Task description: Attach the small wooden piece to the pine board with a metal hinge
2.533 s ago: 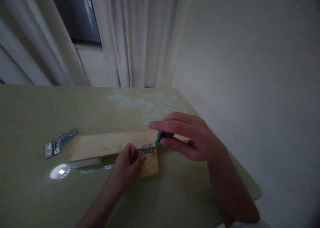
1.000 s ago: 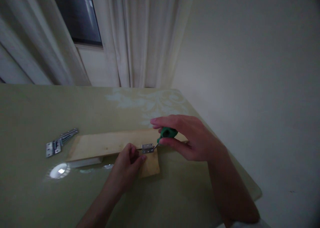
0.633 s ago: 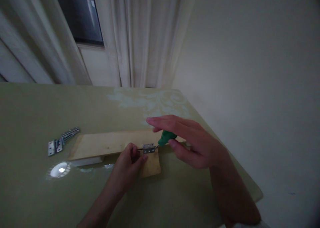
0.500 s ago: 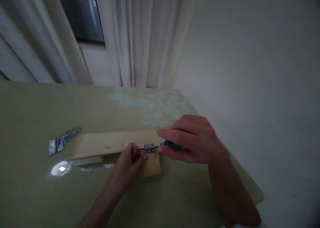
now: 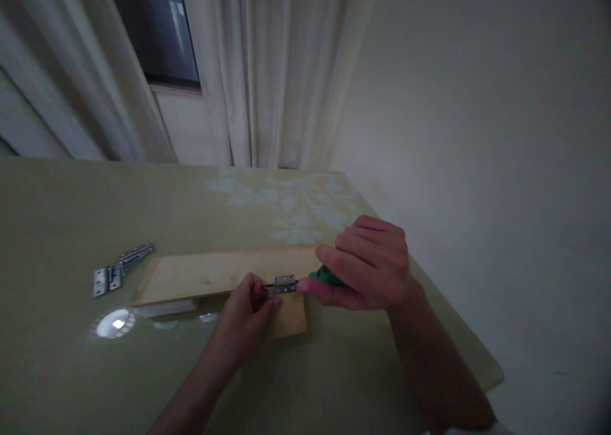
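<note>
A pale scrolling floral pattern [image 5: 291,193] is printed on the glossy light-green tabletop [image 5: 157,212].

A small, rectangular, silver metal hinge [image 5: 284,280] is seen with its leaves laid out flat, and its screw holes are shown as small spots. It is set where the near edge of a long, pale wooden board [image 5: 205,273] is met by a short, yellowish wooden piece [image 5: 289,317]. Small knots are shown in the board, and under its left end a white block [image 5: 167,308] is partly covered.

The green-handled metal screwdriver [image 5: 328,276] is gripped in the right hand [image 5: 367,266], with the fingers curled closely around the handle and the thumb stretched along toward the hinge. Whether the hinge is touched by the tip cannot be told.

The fingers of the left hand [image 5: 245,314] are bent and held near the thumb, which is rested just beside the hinge; whether anything is pinched between them cannot be told.

Beyond the board's left end, several loose silver metal hinges [image 5: 100,282] are heaped together.
</note>
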Demonstrator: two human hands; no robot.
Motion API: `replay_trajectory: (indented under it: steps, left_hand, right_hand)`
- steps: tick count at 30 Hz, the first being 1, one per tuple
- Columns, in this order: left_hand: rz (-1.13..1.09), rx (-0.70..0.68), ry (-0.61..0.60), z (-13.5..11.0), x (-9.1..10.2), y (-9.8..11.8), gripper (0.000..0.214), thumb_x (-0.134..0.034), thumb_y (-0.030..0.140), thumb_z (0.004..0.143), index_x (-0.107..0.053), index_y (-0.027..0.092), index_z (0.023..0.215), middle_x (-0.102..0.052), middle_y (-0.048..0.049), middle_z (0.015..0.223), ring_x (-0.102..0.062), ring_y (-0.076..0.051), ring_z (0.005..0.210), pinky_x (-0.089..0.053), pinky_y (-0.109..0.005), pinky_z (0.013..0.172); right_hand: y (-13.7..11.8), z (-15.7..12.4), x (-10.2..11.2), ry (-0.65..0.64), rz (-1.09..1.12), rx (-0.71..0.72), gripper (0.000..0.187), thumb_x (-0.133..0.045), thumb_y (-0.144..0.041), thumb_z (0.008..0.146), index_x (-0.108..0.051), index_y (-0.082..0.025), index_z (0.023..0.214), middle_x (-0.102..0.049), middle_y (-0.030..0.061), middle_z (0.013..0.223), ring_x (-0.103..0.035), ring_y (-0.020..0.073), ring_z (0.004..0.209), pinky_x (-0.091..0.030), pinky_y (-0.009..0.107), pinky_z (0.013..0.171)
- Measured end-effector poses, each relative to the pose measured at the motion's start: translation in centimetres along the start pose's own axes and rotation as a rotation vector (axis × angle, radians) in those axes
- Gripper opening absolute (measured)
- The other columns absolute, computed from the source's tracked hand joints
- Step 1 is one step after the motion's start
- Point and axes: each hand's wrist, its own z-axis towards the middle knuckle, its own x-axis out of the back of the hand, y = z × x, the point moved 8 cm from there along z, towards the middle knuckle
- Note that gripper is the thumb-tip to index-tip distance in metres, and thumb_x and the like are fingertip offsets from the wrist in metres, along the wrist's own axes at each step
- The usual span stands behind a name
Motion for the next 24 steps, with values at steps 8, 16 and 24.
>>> replay_trajectory:
  steps: [8, 16, 24]
  left_hand:
    - [-0.012, 0.004, -0.023, 0.0, -0.1, -0.2, 0.041, -0.075, 0.039, 0.083, -0.036, 0.028, 0.078, -0.044, 0.0092, 0.068, -0.042, -0.013, 0.063, -0.037, -0.024, 0.058]
    - [-0.027, -0.009, -0.02, 0.2, -0.2, -0.4, 0.041, -0.075, 0.039, 0.081, -0.035, 0.028, 0.078, -0.044, 0.0096, 0.067, -0.041, -0.013, 0.062, -0.034, -0.024, 0.056]
    - [0.029, 0.004, -0.032, 0.1, -0.2, 0.1, 0.04, -0.072, 0.043, 0.081, -0.035, 0.028, 0.078, -0.042, 0.0096, 0.067, -0.039, -0.013, 0.064, -0.035, -0.025, 0.057]
  right_hand:
    - [0.8, -0.2, -1.9, -0.238, 0.518, -0.19, 0.045, -0.053, -0.029, 0.109, -0.05, -0.02, 0.154, -0.074, 0.0101, 0.134, -0.073, 0.0172, 0.113, -0.057, 0.031, 0.093]
    - [0.2, -0.1, -1.0, -0.063, 0.186, -0.067, 0.04, -0.052, -0.039, 0.104, -0.067, -0.01, 0.127, -0.079, 0.0139, 0.11, -0.075, 0.0236, 0.095, -0.057, 0.038, 0.079]
    - [1.1, -0.4, -1.2, -0.038, 0.156, -0.073, 0.027, -0.072, -0.036, 0.099, -0.072, -0.02, 0.12, -0.065, -0.0016, 0.073, -0.059, 0.0152, 0.064, -0.048, 0.03, 0.063]
